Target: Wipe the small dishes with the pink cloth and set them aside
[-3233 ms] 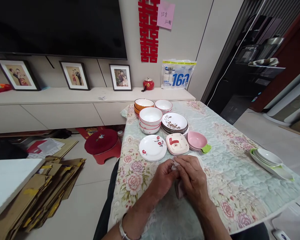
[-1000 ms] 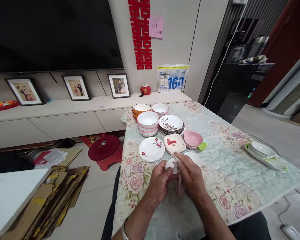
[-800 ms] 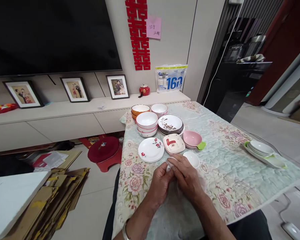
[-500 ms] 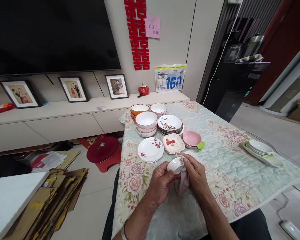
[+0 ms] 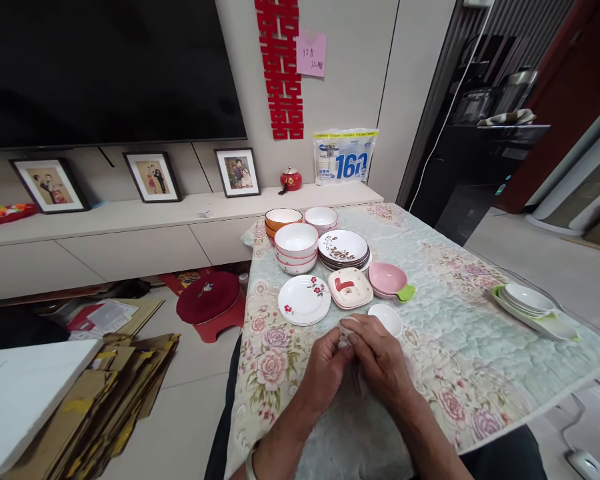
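My two hands meet above the near part of the table. The fingers of my left hand point(image 5: 326, 365) are closed round a small white bowl, nearly all hidden by my hands at this moment. My right hand point(image 5: 384, 357) is folded over the bowl from the right, pressing a cloth against it; only bits of the cloth show between the hands. Just beyond my right hand lies a small white dish point(image 5: 391, 321). Farther off sit a stack of white plates with red flowers point(image 5: 300, 300) and a squarish cream dish point(image 5: 351, 289).
Stacked white bowls point(image 5: 296, 243), orange bowls point(image 5: 283, 217), brown-patterned plates point(image 5: 343, 247) and pink bowls point(image 5: 387, 277) stand toward the back of the table. White dishes rest on a long green-edged plate point(image 5: 540, 320) at right. A red stool point(image 5: 213, 300) and flattened cardboard point(image 5: 100, 400) are at left.
My right hand has moved over the small bowl, covering it and most of the cloth, both plainly visible before. More of the white dish behind it shows. The view has shifted slightly.
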Available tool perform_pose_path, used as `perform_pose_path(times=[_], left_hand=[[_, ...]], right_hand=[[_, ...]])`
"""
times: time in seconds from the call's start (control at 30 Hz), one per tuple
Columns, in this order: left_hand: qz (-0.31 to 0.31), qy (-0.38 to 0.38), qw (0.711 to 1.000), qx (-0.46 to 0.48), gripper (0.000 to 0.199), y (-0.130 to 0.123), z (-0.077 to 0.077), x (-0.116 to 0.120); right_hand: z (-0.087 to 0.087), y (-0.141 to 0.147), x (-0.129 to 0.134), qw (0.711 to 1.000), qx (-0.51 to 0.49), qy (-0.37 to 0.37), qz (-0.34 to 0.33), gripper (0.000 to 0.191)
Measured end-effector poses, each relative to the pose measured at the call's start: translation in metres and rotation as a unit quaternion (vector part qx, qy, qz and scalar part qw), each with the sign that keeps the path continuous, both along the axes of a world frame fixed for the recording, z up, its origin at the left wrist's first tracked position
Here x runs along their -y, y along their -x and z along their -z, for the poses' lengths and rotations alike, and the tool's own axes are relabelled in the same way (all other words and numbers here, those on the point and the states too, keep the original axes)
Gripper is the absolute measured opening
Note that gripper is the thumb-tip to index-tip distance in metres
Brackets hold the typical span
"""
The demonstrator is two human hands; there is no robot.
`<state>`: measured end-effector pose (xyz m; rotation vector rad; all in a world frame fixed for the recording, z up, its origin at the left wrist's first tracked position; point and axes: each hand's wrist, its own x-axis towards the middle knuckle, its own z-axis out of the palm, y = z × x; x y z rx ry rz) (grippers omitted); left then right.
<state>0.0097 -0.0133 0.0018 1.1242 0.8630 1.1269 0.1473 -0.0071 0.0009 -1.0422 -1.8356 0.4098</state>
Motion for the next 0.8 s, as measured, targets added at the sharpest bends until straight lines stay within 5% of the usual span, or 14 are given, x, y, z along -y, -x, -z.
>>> perform_pose_path(times=[0.1, 0.27, 0.6, 0.8], left_hand=[[0.017, 0.028, 0.999, 0.019, 0.015, 0.000, 0.003, 0.001], [0.018, 0.088, 0.980, 0.180, 0.026, -0.005, 0.004, 0.000], [-0.018, 0.054, 0.991, 0.119, 0.019, -0.007, 0.004, 0.001], [-0.001, 0.099, 0.969, 0.227, 0.026, -0.004, 0.003, 0.000]], right_hand=[[0.000, -0.005, -0.001, 0.996, -0.055, 0.043, 0.055, 0.028], [0.003, -0.012, -0.006, 0.979, -0.113, 0.139, 0.096, 0.040], [0.004, 0.002, -0.001, 1.000, 0.010, 0.003, 0.021, 0.031], [0.001, -0.010, -0.005, 0.981, -0.110, 0.138, 0.086, 0.035]])
